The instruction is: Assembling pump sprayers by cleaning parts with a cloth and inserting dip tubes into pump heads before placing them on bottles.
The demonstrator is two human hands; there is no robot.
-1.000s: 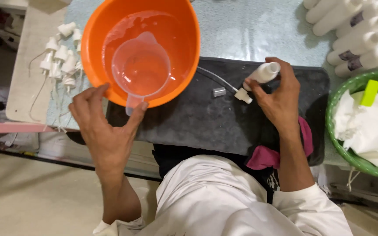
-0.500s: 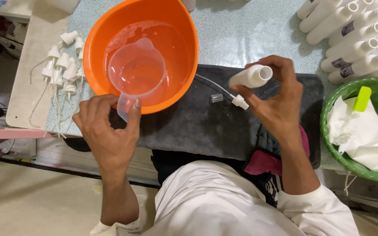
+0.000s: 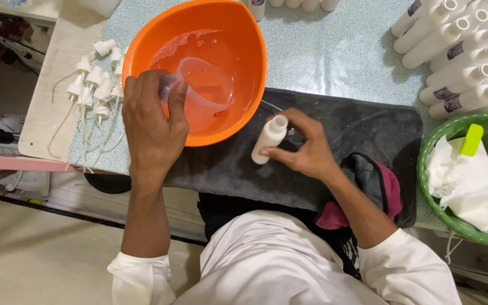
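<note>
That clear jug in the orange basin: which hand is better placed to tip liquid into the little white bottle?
Probably the left hand: it already grips the clear jug inside the orange basin. The right hand is busy holding the open white bottle upright on the dark mat, beside the basin.

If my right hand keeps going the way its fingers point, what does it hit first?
Probably the orange basin: the right hand, holding a small white bottle upright, points left toward its near rim. Depth is unclear.
</note>
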